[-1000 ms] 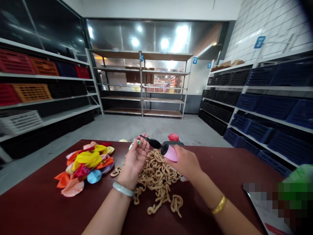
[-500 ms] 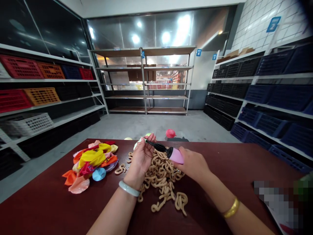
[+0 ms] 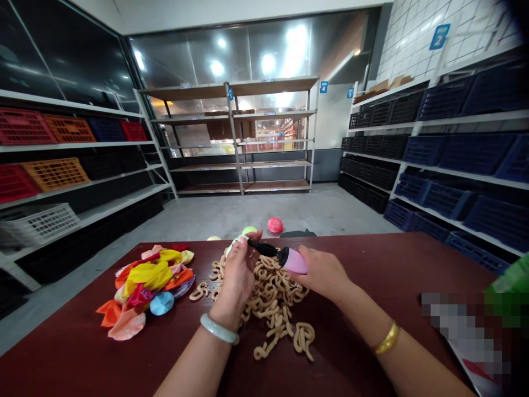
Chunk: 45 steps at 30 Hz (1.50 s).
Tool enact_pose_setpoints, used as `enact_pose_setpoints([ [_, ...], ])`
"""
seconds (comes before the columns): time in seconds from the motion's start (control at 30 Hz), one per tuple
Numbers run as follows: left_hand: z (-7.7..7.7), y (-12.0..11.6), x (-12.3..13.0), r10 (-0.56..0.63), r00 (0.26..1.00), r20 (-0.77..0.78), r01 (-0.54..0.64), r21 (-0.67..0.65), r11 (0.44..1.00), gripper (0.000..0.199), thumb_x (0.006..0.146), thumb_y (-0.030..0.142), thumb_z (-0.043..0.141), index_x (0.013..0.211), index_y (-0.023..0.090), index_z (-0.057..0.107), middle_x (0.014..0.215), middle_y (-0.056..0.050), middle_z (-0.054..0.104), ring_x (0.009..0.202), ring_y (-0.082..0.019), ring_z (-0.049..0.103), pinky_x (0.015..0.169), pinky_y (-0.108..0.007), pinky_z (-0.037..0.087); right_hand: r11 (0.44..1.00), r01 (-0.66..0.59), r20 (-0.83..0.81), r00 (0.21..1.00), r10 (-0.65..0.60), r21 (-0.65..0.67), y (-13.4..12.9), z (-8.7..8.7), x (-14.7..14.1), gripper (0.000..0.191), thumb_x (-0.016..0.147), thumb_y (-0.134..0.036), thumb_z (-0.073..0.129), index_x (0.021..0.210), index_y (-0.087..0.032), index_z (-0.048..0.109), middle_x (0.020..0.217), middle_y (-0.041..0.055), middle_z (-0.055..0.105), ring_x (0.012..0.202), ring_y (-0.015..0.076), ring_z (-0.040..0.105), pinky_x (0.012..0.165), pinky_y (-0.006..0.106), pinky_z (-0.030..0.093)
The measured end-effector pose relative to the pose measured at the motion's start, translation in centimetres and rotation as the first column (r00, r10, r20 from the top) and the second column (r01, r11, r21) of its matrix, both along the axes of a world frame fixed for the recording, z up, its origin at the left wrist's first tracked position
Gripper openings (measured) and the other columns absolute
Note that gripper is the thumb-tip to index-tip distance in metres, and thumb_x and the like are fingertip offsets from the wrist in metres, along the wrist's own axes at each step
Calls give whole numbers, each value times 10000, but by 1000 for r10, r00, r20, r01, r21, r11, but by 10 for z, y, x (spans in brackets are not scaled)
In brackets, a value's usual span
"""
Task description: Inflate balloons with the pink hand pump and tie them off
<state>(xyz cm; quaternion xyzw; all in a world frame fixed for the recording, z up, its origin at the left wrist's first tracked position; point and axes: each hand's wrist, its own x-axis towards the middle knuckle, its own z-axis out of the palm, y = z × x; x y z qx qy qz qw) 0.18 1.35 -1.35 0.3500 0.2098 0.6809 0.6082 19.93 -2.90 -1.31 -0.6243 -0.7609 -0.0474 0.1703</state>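
As left fingers [image 3: 238, 251] are curling round the balloon [image 3: 232, 242], right fingers [image 3: 306, 255] are gripping the pump [image 3: 295, 261] meeting it between them.

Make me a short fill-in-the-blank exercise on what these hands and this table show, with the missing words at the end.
The right hand grips the ____ body of a pump. The left hand holds a pale green balloon near the pump's ____ nozzle. On the table, the limp balloons lie to the picture's ____ of the tan coils. The right wrist's bracelet is ____.

Missing words: pink; black; left; gold.
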Motion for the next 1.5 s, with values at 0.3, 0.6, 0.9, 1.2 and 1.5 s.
enact_pose_setpoints([
  [0.3,6,-1,0,88,996,9,-88,-21,996,206,802,331,695,912,157,697,1074,-85,698,1008,-185,648,853,-285,507,994,-8,-122,993,-5,-107,-5,7,-3,452,757,-603,588,1028,-243,562,909,46,699,817,256,659,611,308,370],
  [0.6,5,-4,1,181,983,-44,-182,-25,983,176,776,256,719,925,165,707,1120,-85,691,1016,-169,642,809,-232,489,973,-104,-257,965,48,-207,-1,2,1,447,731,-581,616,1023,-242,610,910,54,705,834,250,651,640,293,382],
  [0.9,5,-4,1,162,985,63,-160,-41,986,172,737,153,746,891,187,678,1136,-48,684,1019,-149,645,834,-227,497,974,-117,-271,961,62,-193,0,0,2,463,723,-609,614,1012,-248,620,926,48,708,824,242,652,622,290,389],
  [1.2,3,-4,6,130,991,1,-130,-36,991,128,707,114,758,771,152,654,1077,-57,704,1054,-177,645,931,-283,481,994,-18,-87,996,9,-104,-1,9,6,410,753,-587,576,960,-233,564,876,48,695,798,250,653,600,296,363],
  [1.5,-1,-4,5,-78,994,-83,70,-98,993,197,771,207,731,948,134,685,1039,-114,720,1032,-221,662,974,-371,472,989,-75,-120,991,60,-130,1,11,17,428,732,-603,579,956,-238,584,875,46,700,774,243,651,579,290,351],
])
